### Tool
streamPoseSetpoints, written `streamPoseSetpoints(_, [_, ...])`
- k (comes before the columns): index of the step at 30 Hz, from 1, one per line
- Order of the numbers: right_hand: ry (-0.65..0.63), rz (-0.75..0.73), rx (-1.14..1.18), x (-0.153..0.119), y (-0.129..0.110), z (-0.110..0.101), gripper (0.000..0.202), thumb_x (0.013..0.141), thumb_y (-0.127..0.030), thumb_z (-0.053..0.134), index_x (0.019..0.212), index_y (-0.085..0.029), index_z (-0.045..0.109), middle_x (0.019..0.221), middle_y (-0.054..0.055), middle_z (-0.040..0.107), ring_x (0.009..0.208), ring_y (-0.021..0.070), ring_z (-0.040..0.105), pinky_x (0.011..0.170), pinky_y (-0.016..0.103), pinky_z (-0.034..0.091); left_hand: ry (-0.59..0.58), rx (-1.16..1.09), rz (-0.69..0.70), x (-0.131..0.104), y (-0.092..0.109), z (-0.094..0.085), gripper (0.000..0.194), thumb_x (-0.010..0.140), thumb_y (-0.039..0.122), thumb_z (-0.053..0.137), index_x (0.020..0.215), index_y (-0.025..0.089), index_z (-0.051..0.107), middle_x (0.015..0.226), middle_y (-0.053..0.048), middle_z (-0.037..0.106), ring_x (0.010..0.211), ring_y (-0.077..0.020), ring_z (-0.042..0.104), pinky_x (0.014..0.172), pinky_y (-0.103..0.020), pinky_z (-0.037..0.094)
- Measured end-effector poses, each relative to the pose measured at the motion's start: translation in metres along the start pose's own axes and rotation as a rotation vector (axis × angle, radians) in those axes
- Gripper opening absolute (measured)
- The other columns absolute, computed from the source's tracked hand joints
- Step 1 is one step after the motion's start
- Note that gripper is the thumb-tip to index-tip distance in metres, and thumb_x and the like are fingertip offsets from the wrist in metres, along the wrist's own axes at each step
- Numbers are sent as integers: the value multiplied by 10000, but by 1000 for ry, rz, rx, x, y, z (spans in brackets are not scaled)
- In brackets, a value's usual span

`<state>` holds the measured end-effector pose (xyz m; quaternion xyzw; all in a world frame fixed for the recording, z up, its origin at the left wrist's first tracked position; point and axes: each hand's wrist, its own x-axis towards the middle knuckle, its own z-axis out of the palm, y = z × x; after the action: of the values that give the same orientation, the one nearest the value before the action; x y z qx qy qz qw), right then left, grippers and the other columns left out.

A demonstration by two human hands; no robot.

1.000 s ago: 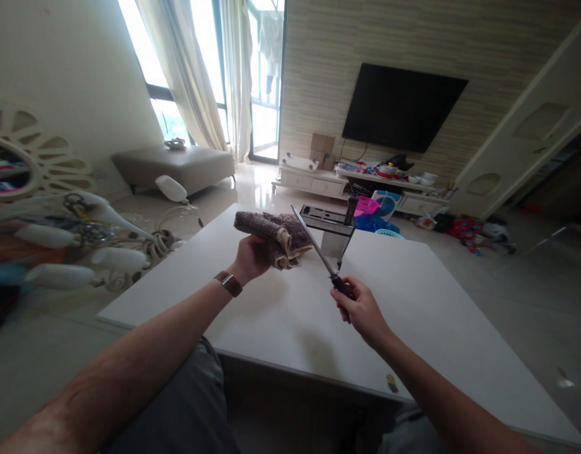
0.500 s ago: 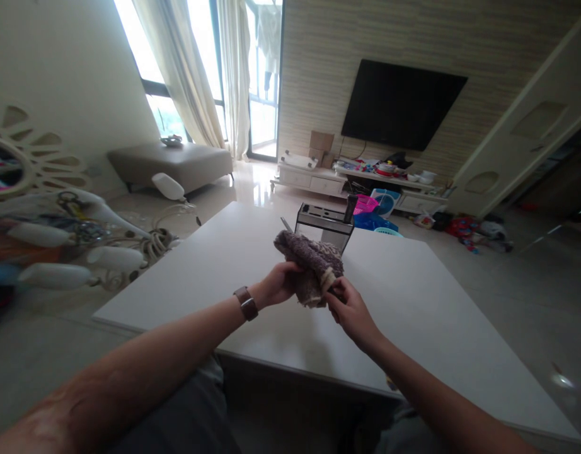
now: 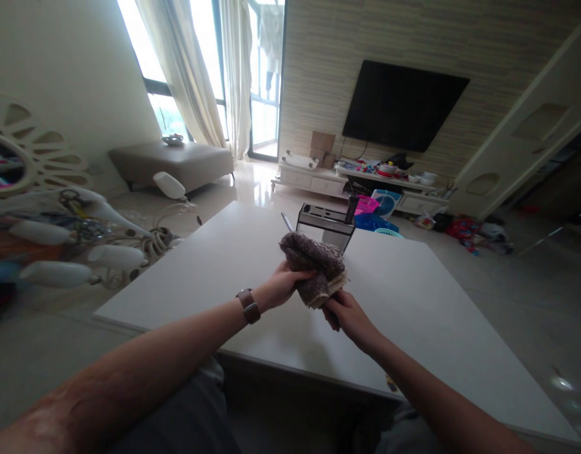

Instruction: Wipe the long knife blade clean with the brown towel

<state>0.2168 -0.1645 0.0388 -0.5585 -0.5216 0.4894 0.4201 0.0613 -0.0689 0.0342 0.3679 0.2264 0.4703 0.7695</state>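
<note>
A brown patterned cloth (image 3: 314, 265) is bunched up above the table, wrapped round a knife. The metal tip of the knife (image 3: 287, 221) sticks out past the cloth's upper left; the rest of the blade is hidden. My left hand (image 3: 283, 284) is closed on the cloth, its thumb across the top. Below the cloth's lower edge my right hand (image 3: 348, 318) is closed round what looks like the dark handle, mostly covered by the fingers. Just behind stands a knife block (image 3: 324, 217) with slots in its top and one black-handled knife (image 3: 351, 208) in it.
The white table (image 3: 186, 271) spreads under my hands. Beyond it are blue and pink baskets (image 3: 366, 205), a cluttered TV cabinet (image 3: 314, 180) and a wall television (image 3: 404, 104). A lamp with several white shades (image 3: 57, 275) lies at the left, near a bench (image 3: 177, 164).
My left thumb has moved over the cloth, which is folded further round the blade. My right hand has shifted slightly down, off the cloth's edge. Slightly more of the tip shows.
</note>
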Motion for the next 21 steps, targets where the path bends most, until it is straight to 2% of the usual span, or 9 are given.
streamPoseSetpoints(2, [-1,-29,-42,0,-1,0,243,873,-403,554,755,-191,540,504,-79,449,405,79,388,408,227,279,35,-14,15,2,2,0,402,583,91,907,941,139,731,977,-93,777,925,-246,732,993,-434,534])
streamPoseSetpoints(6, [-1,-67,-57,2,-2,1,274,908,-457,539,891,-185,564,520,-93,437,404,84,374,406,231,266,89,-41,26,10,11,-3,372,586,66,885,920,126,732,977,-96,780,891,-228,736,976,-406,553])
streamPoseSetpoints(9, [-17,-53,-56,2,-1,1,263,913,-454,540,881,-193,543,524,-98,426,402,81,370,402,228,261,117,-57,51,16,23,-8,341,611,57,862,923,119,738,985,-102,783,879,-231,741,960,-404,570])
streamPoseSetpoints(14, [-42,-32,-86,-1,-3,0,232,917,-421,544,881,-193,556,528,-94,428,406,83,382,403,226,261,153,-66,99,26,41,-21,296,654,48,821,934,103,743,975,-115,788,844,-234,751,922,-397,597])
streamPoseSetpoints(21, [-61,-25,-133,-5,-12,-1,223,902,-405,552,847,-190,577,540,-80,421,442,91,385,427,232,278,287,-146,175,46,61,-46,288,696,37,772,975,89,727,916,-106,789,762,-197,749,816,-325,628])
